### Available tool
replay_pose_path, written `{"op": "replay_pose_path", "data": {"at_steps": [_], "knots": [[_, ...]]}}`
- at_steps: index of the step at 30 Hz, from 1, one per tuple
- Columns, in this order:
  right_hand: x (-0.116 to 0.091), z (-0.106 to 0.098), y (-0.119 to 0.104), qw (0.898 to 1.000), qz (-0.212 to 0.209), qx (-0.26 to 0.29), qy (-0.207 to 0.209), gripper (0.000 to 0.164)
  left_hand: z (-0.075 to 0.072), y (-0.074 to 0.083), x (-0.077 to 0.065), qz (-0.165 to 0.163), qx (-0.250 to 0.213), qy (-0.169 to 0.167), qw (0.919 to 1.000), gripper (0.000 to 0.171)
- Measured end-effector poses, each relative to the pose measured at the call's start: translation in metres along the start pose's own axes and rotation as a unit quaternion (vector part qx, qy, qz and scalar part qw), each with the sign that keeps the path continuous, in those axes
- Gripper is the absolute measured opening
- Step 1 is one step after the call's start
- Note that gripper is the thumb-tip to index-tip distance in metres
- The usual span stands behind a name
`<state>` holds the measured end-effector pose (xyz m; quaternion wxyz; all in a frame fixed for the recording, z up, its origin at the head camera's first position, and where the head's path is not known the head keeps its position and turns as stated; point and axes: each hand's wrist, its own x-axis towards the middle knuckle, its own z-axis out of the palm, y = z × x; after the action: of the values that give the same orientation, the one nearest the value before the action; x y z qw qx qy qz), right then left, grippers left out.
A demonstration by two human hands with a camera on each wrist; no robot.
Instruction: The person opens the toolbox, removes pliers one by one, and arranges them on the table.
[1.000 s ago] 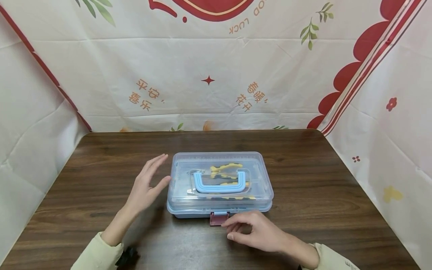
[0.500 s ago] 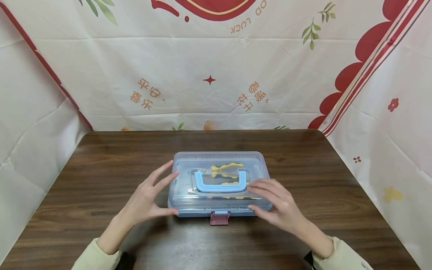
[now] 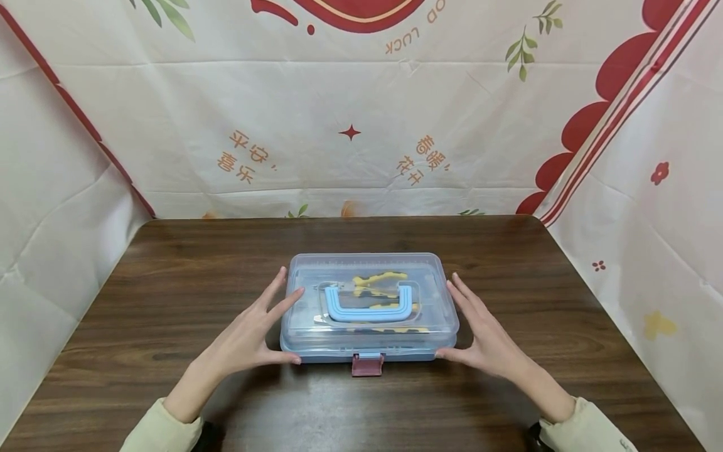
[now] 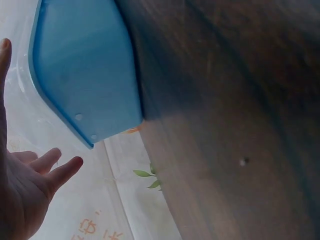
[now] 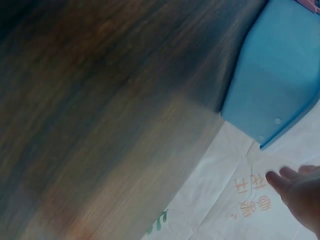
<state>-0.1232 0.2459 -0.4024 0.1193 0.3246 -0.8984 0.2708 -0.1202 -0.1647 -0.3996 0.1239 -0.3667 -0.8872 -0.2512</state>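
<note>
A plastic toolbox (image 3: 371, 342) stands on the table, with a clear lid lying down over a blue base. Its light-blue handle (image 3: 369, 315) lies folded flat on top. The purple latch (image 3: 368, 365) at the front hangs down, unfastened. Yellow-and-black tools (image 3: 380, 285) show through the lid. My left hand (image 3: 243, 342) is at the box's left side, fingers spread and fairly straight, thumb by the front corner. On the opposite side my right hand (image 3: 491, 342) is spread likewise, thumb near the front right corner. Whether the fingers touch the box is hard to tell.
The dark wood table (image 3: 198, 270) reaches back to a white printed cloth (image 3: 316, 100), which also hangs along both sides. In the left wrist view, the blue base wall (image 4: 85, 75) stands on the tabletop.
My right hand has moved from the latch, over the lid's front right part, out to the right side. My left hand came in against the left side. The box has stayed put.
</note>
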Motion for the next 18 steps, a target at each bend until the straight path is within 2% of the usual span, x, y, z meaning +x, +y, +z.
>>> {"op": "replay_pose_path", "data": {"at_steps": [4, 10, 18], "knots": [[-0.0013, 0.0023, 0.0015, 0.999, 0.028, 0.008, -0.026, 0.108, 0.004, -0.0024, -0.0024, -0.011, -0.015, -0.008, 0.9998, 0.096], [-0.0025, 0.0045, 0.0007, 0.998, 0.046, 0.012, -0.028, 0.104, 0.0067, -0.004, -0.0036, -0.029, -0.042, -0.009, 0.9987, 0.087], [0.0002, 0.0018, -0.0027, 0.998, 0.053, 0.034, -0.011, 0.1, 0.005, -0.0051, -0.0012, -0.021, -0.047, 0.028, 0.9983, 0.086]]}}
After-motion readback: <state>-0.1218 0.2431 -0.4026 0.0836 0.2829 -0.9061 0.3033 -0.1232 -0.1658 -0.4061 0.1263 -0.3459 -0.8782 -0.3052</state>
